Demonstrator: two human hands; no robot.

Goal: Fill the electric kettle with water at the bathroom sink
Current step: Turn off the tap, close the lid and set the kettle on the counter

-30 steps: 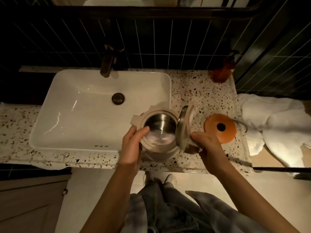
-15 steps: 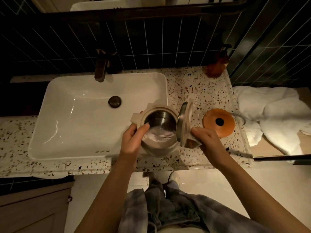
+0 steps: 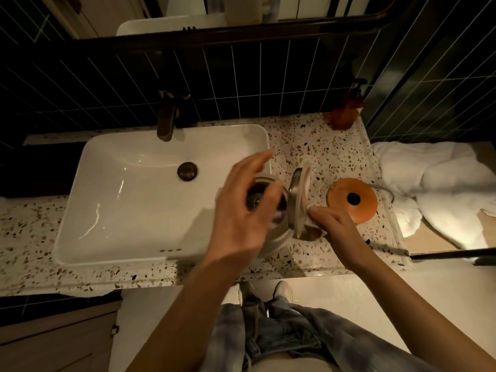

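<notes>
**Left hand lifted off kettle, fingers spread**

Left hand [image 3: 241, 210] hovers open above the kettle [image 3: 271, 210], empty, partly hiding its mouth; half a second ago it gripped the rim. Right hand [image 3: 332, 224] grips the handle. Kettle stands on the counter [image 3: 308, 146] at the sink's [image 3: 128, 189] right edge, lid [image 3: 296, 200] upright. Orange base [image 3: 351, 198] sits just right; faucet [image 3: 167, 116] unobstructed.

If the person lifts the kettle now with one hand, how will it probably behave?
The kettle is probably light, since no water is visible inside. Its open lid stands upright and may swing. The right hand grips the handle side, so the body may tilt toward the spout.
</notes>
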